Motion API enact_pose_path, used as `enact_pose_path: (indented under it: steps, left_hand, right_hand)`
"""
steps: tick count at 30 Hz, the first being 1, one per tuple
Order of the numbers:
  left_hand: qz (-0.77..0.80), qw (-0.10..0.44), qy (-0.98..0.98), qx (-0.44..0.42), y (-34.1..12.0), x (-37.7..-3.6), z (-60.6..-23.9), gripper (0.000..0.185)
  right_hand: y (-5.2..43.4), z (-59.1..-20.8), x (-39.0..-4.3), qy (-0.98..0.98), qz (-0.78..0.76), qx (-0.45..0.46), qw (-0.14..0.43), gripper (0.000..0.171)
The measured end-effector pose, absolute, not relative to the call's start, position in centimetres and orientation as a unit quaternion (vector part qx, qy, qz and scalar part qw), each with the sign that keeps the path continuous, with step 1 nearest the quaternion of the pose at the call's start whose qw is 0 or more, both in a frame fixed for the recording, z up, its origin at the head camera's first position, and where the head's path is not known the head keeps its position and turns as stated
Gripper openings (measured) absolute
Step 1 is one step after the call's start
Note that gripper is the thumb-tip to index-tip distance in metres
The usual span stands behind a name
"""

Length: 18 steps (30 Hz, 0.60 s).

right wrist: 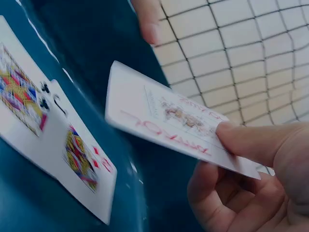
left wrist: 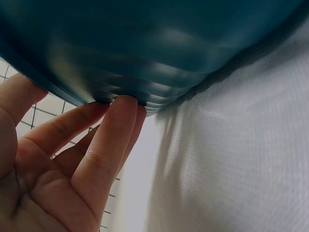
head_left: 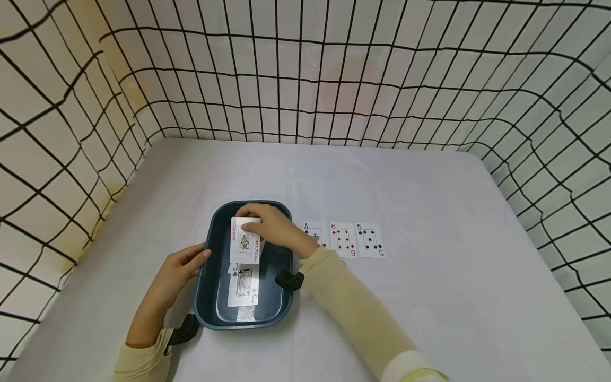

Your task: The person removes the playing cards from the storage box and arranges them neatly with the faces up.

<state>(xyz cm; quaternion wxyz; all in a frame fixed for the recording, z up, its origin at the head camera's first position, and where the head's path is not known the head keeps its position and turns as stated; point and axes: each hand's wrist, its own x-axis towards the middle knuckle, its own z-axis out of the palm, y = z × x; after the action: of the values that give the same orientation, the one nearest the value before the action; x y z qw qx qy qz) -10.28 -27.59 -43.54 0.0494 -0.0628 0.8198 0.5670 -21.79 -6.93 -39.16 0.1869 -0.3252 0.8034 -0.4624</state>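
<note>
My right hand [head_left: 274, 225] pinches a joker card [head_left: 245, 249] between thumb and fingers, face up above the dark blue tub [head_left: 202, 297]. Red lettering runs along the joker's edges. Beneath it in the tub lie a jack of clubs [head_left: 243, 286] and, overlapping it, a face card with red diamonds [right wrist: 87, 164], which the joker mostly covers in the head view. At the tub's left side, my left hand [head_left: 179, 270] holds the rim, its thumb over the edge and its fingers [left wrist: 104, 145] against the outer wall.
Right of the tub, a black ace [head_left: 314, 233], a six of diamonds [head_left: 343, 240] and a black five [head_left: 369, 240] lie in a row, the ace partly behind the right forearm. Black wire mesh [head_left: 305, 79] borders the white-covered table [head_left: 429, 307] at the back and sides.
</note>
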Motion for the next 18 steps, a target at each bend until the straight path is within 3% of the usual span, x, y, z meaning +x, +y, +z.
enact_pose_path:
  steps: [10,18]
  left_hand:
    - [0.561,0.044,0.824,-0.063,-27.5,-10.4,-43.7,0.055]
    - [0.557,0.044,0.827,-0.063,-27.6,-10.2,-43.8,0.057]
  right_hand:
    - [0.3,-38.7,-22.3,0.778,-0.523,-0.297,0.181,0.026]
    - [5.5,-40.7,-21.5,0.77,-0.547,-0.246,0.219,0.026]
